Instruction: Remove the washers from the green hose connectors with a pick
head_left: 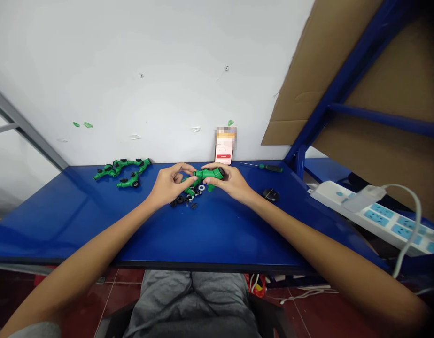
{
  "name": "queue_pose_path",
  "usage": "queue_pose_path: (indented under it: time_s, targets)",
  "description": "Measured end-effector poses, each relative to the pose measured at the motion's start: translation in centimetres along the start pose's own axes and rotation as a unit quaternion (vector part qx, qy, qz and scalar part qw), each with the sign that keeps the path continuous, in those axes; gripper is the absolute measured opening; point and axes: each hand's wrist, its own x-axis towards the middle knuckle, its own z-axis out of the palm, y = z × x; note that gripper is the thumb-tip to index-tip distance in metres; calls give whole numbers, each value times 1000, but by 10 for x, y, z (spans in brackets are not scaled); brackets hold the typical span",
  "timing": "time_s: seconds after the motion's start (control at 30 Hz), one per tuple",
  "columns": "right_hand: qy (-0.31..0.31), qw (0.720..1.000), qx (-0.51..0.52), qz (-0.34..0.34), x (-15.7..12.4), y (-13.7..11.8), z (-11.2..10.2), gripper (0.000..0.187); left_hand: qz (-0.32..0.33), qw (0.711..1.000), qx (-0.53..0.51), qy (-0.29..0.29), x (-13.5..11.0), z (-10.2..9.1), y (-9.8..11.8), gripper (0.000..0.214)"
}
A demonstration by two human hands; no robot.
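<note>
A green plastic hose fitting (210, 175) with a black end is held just above the blue table. My right hand (234, 182) is closed around its right part, the thumb in front and fingers behind. At its left end, my left hand (173, 183) has thumb and forefinger bent in a pinch against the fitting; the exact contact is partly hidden. Beneath the hands lie loose small black parts (180, 200), a white ring (202, 188) and other green pieces (210, 188), partly covered by the fingers.
Several green valve fittings with black levers (128, 180) lie at the back left. A phone (224, 152) leans on the wall. Rightward are a screwdriver (271, 168), a round black object (271, 195) and a white power strip (365, 213) with a cable. The table's front edge (203, 266) is near my lap.
</note>
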Motion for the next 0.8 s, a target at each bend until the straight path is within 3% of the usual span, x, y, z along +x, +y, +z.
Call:
queue_pose_path:
  time_s: [0.17,0.4,0.6,0.8]
  targets:
    - [-50,994,79,58,-4,-2,2,48,19,1000,18,1,-2,0,4,24]
    - [-35,981,167,97,-6,-6,10,46,-3,999,-26,23,-4,3,2,31]
    - [53,998,-24,20,-4,-4,7,42,-13,999,-7,30,-2,5,-4,24]
    - [68,987,-140,-32,-7,-4,9,32,32,992,101,71,-3,6,7,11]
